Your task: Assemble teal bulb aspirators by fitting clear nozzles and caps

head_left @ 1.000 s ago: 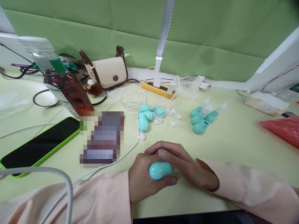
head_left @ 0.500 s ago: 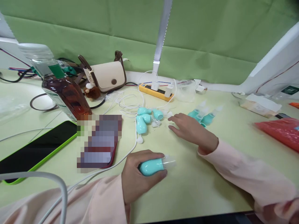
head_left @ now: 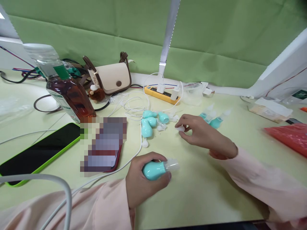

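smooth tabletop, glossy rounded bulb

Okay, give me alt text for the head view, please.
The left hand holds a teal bulb with a clear nozzle; the right hand pinches a small white piece. Behind lie more bulbs, a yellow power strip and a cream bag.

Apparent small-parts workbench; power strip, teal bulbs.

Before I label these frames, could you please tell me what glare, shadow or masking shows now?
Head view: small glare spots on the held teal bulb; soft shadow beneath the right sleeve; coarse pixel blocks over the red-cased phone.
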`<state>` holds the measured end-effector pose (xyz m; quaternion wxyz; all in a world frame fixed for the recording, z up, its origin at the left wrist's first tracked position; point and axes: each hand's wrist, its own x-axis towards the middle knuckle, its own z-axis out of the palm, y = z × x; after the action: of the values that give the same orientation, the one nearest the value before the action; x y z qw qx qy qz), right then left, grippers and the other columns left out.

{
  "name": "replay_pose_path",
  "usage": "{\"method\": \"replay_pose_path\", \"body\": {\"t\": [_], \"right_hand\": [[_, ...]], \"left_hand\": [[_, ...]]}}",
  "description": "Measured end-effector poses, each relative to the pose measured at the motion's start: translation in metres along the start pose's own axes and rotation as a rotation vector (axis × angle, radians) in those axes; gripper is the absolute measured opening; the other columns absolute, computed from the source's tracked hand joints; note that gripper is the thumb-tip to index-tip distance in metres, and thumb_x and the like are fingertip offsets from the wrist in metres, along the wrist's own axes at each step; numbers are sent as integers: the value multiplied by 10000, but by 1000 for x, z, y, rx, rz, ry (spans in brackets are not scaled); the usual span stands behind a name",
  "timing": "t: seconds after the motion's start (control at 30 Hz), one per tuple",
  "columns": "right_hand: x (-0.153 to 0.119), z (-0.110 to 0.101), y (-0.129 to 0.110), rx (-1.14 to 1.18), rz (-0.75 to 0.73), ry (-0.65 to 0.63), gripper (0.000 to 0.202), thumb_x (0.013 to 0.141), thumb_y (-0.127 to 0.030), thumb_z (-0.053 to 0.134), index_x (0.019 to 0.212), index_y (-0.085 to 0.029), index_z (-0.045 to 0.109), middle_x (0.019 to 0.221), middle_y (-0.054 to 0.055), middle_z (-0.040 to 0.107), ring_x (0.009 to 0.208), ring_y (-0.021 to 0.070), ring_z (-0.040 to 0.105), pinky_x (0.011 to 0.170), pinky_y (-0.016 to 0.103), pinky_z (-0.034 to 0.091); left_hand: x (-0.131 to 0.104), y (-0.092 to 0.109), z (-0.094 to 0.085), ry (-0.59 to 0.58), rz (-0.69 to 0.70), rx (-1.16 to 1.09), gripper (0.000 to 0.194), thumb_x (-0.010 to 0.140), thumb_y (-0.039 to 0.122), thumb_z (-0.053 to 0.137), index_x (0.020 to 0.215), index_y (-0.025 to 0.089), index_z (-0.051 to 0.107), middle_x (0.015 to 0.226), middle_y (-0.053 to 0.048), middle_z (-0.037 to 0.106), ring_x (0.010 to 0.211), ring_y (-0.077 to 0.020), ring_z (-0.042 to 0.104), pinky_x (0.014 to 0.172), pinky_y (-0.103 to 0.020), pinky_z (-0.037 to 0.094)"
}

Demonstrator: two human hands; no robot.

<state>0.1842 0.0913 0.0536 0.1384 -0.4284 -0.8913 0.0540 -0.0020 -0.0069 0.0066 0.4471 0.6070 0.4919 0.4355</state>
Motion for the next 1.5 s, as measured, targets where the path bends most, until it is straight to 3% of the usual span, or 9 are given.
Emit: {"method": "replay_pose_path", "body": {"t": [0.07, 0.17, 0.37, 0.53, 0.93, 1.17, 1.33, 1.5], "right_hand": [[-7, -17, -17, 282, -40, -23, 112, 686, -123, 522, 767, -167, 584, 777, 29, 584, 692, 132, 559, 631, 262, 476], [-16, -33, -34, 663, -72, -182, 96, 669, -157, 600, 758, -187, 615, 801, 9, 621, 745, 131, 587, 656, 248, 508], [-19, -27, -33, 1039, -91, -189, 236, 543, -54, 698, 716, -213, 669, 768, 5, 672, 755, 164, 624, 673, 281, 533], [-17, -20, -32, 1081, -84, -149, 316, 518, -9, 700, 726, -246, 677, 747, -6, 682, 750, 163, 636, 663, 257, 543], [-17, -23, -26, 1012, -50, -278, 243, 522, -97, 715, 713, -243, 679, 715, -6, 685, 770, 190, 639, 696, 269, 554], [-17, -11, -27, 1164, 23, -282, 249, 467, -72, 734, 651, -230, 677, 687, -9, 683, 768, 210, 636, 736, 303, 548], [-19, -5, -29, 1180, 94, -232, 230, 475, -76, 732, 633, -234, 676, 685, -6, 682, 787, 215, 630, 710, 287, 556], [-20, -5, -33, 1252, 106, -237, 270, 471, -28, 722, 629, -242, 675, 664, -21, 680, 768, 200, 636, 786, 303, 527]], "left_hand": [[0, -1, 0, 5, 7, -9, 147, 580, 193, 606, 721, 156, 589, 616, 9, 551, 569, -113, 479, 503, -192, 381], [0, -1, -1, 11, 38, -6, 140, 588, 191, 593, 723, 160, 574, 624, 18, 531, 541, -96, 441, 496, -188, 363], [-1, 0, -3, 38, 100, -26, 129, 615, 209, 575, 734, 171, 548, 626, 31, 502, 526, -84, 399, 495, -185, 334], [-3, 1, -2, 72, 105, -92, 114, 636, 247, 568, 725, 176, 553, 600, 35, 482, 510, -83, 376, 477, -190, 311], [-5, 2, -2, 65, 87, -19, 125, 642, 255, 588, 738, 175, 579, 651, 14, 552, 549, -97, 452, 511, -194, 371], [-5, 1, -2, 119, 58, 69, 160, 616, 284, 631, 720, 165, 607, 604, 10, 581, 533, -107, 482, 499, -198, 398], [-5, 1, -3, 123, 103, 110, 154, 645, 296, 611, 721, 163, 597, 587, 16, 575, 504, -97, 473, 472, -191, 392], [-7, 1, -3, 131, 143, 121, 151, 661, 306, 600, 716, 166, 581, 590, 19, 568, 503, -95, 473, 474, -193, 387]]}}
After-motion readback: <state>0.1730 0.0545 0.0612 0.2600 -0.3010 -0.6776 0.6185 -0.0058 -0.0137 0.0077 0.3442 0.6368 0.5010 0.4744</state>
